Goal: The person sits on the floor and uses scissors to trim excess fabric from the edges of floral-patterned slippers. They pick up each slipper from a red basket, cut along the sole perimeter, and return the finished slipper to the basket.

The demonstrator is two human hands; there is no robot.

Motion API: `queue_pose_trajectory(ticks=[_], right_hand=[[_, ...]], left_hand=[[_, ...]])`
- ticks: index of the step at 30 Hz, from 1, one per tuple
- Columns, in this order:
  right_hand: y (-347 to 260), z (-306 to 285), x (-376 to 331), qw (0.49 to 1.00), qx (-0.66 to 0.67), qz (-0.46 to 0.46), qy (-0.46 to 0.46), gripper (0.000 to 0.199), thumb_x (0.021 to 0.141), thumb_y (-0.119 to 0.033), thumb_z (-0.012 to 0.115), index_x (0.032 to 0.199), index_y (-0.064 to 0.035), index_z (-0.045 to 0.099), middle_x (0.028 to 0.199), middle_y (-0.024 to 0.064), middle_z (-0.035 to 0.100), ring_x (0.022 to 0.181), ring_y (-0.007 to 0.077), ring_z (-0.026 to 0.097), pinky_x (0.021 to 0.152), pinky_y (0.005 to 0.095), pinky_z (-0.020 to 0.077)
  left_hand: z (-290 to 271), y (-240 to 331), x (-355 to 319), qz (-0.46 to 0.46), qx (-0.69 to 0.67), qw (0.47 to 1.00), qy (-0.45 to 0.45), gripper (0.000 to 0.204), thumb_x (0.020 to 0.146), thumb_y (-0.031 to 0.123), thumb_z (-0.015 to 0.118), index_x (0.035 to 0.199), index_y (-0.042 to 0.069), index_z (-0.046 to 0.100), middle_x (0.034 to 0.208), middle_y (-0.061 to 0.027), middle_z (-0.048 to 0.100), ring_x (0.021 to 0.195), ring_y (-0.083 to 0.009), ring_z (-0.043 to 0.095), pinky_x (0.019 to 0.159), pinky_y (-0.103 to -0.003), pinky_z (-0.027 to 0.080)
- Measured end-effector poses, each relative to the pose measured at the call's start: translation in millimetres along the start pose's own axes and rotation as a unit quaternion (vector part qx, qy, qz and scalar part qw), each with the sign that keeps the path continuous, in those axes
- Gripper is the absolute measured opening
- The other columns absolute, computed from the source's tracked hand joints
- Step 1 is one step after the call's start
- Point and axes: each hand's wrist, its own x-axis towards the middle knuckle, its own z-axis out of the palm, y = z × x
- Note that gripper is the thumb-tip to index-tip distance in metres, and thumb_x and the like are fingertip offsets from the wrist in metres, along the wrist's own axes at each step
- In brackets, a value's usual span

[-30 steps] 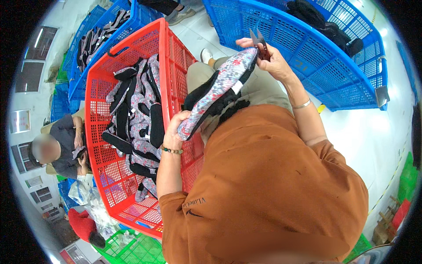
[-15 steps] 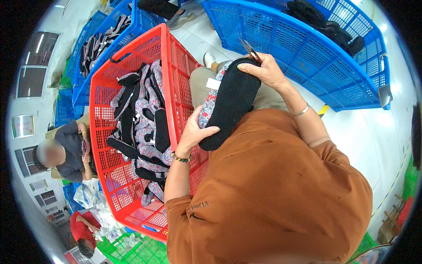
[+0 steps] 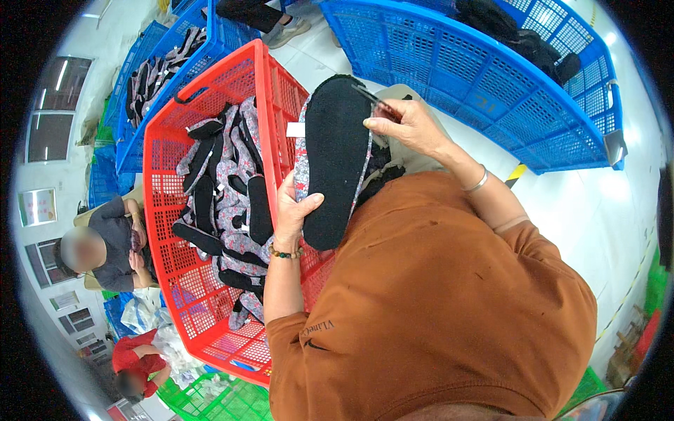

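Note:
A slipper [image 3: 333,161] with a black sole and a grey-red floral upper stands nearly upright, sole facing me. My left hand [image 3: 289,214] grips its lower left edge, thumb on the sole. A white tag [image 3: 295,130] sticks out from its left side. My right hand [image 3: 414,130] is closed around a pair of small scissors [image 3: 379,105], whose blades lie at the sole's upper right edge. Behind the slipper, dark items [image 3: 381,172], too covered to name, lie by my lap.
Left of me, a red crate [image 3: 265,133] holds several similar slippers [image 3: 232,189]. A blue crate [image 3: 456,77] with black items stands ahead to the right, another blue crate [image 3: 175,84] at far left. Two people [image 3: 116,242] are at left; a shoe [image 3: 288,31] shows at the top.
The slipper has moved left and turned more upright, its sole fully toward me. My right thumb has left the sole, and the scissors now point at its upper right edge.

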Motion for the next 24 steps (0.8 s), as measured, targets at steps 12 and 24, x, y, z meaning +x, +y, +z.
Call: queue_pose_trajectory(ticks=[12,24], right_hand=[[-0.2,2.6,-14.0,0.956,-0.142,-0.166,0.195,0.027,0.084,-0.028,0.056,0.081,-0.0015,0.055,0.071,0.0122,0.053,0.062,0.0284,0.053,0.054,0.0331,0.0424],[-4.3,28.3,-15.6,0.978,-0.12,-0.119,0.119,0.033,0.085,-0.034,0.056,0.083,-0.0014,0.055,0.071,0.0138,0.054,0.063,0.03,0.055,0.056,0.0363,0.0422]], left_hand=[[16.0,20.4,-8.5,-0.001,-0.163,0.987,-0.009,0.066,0.068,0.012,0.069,0.124,-0.005,0.039,0.111,-0.0179,0.057,0.095,-0.0258,0.062,0.083,-0.037,0.052],[17.4,21.5,-9.7,0.006,-0.172,0.985,-0.007,0.071,0.067,0.015,0.069,0.126,-0.005,0.036,0.114,-0.0185,0.055,0.097,-0.0274,0.061,0.084,-0.038,0.052]])
